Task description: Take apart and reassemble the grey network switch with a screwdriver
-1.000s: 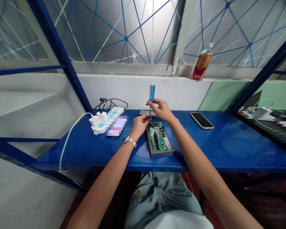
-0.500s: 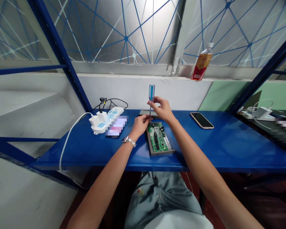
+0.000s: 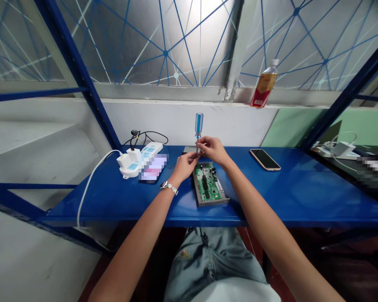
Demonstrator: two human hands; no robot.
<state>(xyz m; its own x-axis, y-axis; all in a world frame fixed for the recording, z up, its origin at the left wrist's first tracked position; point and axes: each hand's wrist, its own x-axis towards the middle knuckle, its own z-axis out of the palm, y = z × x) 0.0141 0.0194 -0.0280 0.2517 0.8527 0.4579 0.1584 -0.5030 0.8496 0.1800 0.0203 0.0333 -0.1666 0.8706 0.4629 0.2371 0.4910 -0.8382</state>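
Note:
A screwdriver (image 3: pixel 199 123) with a clear blue handle stands upright over the far left corner of a green circuit board (image 3: pixel 209 181) in a grey metal case. My right hand (image 3: pixel 213 149) pinches the screwdriver's shaft just below the handle. Lower down, my left hand (image 3: pixel 185 165) has its fingertips closed around the shaft near its lower end, by the board's far edge. The screwdriver's tip is hidden behind my left fingers. A grey flat piece (image 3: pixel 190 149) lies behind my hands.
On the blue table (image 3: pixel 113 201), a white power strip (image 3: pixel 130 169) with plugs and a phone (image 3: pixel 153 168) are at left. Another phone (image 3: pixel 265 160) lies at right. A bottle (image 3: pixel 264 86) stands on the ledge, and a white charger (image 3: pixel 342 148) is far right.
My right hand has slid down from the screwdriver's handle to its shaft. My left hand stays near the board's far left corner. The view has shifted slightly.

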